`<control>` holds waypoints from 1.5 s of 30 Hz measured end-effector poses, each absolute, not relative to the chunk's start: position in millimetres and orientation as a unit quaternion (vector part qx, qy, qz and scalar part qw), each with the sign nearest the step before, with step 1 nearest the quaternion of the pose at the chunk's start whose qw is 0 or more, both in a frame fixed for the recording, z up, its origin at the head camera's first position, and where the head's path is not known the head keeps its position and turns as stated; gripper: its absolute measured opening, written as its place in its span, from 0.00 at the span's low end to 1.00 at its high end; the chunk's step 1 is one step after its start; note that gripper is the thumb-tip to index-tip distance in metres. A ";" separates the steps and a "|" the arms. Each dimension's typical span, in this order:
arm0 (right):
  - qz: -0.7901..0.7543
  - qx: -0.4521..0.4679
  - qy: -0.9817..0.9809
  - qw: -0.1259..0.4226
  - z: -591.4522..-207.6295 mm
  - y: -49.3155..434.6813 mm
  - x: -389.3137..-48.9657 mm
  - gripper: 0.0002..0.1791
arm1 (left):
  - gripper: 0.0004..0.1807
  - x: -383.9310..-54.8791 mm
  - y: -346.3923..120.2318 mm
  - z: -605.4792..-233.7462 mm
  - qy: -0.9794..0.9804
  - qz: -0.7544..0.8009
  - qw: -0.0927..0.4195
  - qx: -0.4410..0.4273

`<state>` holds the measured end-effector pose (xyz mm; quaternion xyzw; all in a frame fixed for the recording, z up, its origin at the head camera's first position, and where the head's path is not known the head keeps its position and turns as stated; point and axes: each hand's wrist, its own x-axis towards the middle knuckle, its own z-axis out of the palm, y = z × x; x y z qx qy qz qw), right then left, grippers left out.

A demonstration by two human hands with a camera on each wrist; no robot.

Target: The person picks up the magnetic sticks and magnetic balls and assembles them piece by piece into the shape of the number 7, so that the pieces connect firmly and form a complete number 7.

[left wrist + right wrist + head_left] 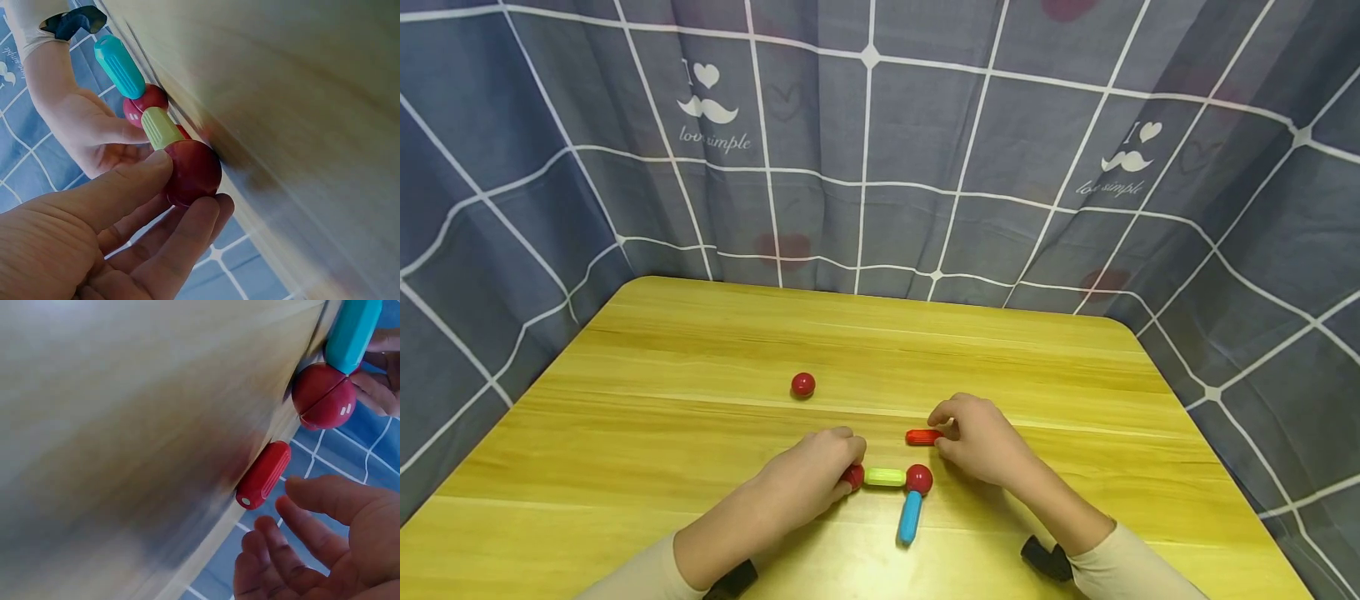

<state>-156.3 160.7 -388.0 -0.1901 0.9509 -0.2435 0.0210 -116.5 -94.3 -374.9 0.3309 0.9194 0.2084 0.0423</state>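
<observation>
- The person's left grip point(811, 471) pinched a shiny red plastic-looking ball point(853, 477) between thumb and fingers, at the left end of a yellow-green ridged stick point(885, 477).
- At that stick's right end was a second shiny red ball point(919, 479). A bright blue ridged stick point(909, 518) joined it and pointed to the near side.
- A short red ridged plastic-looking stick point(922, 437) lay on the yellow wood-look worktop point(700, 350), just to the far side of the second ball.
- The right grip point(977, 439) was by the red stick's right end, thumb and fingers apart and a little bent, holding nothing.
- The red stick looked light, hard and tough. Its middle seemed best to pinch, with ridges to stop slips.
- The balls looked smooth and likely to roll.
- A loose shiny red ball point(803, 385) sat farther off, to the left.
</observation>
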 end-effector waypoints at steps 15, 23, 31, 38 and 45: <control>-0.182 -0.281 0.942 0.018 -395.9 146.2 -164.8 0.11 | 0.14 -117.4 -95.6 -376.3 0.921 0.203 0.050 0.330; -0.157 -0.266 0.950 0.035 -395.2 149.5 -161.1 0.08 | 0.13 -116.5 -95.9 -375.3 0.919 0.208 0.053 0.330; -0.151 -0.269 0.951 0.035 -391.4 156.0 -157.8 0.07 | 0.13 -116.3 -94.6 -374.8 0.920 0.210 0.050 0.327; -0.147 -0.257 0.954 0.042 -386.6 160.0 -150.7 0.07 | 0.13 -116.0 -94.6 -375.1 0.918 0.215 0.050 0.329; -0.141 -0.257 0.955 0.041 -384.1 164.7 -141.1 0.06 | 0.13 -116.9 -95.6 -376.3 0.918 0.211 0.053 0.330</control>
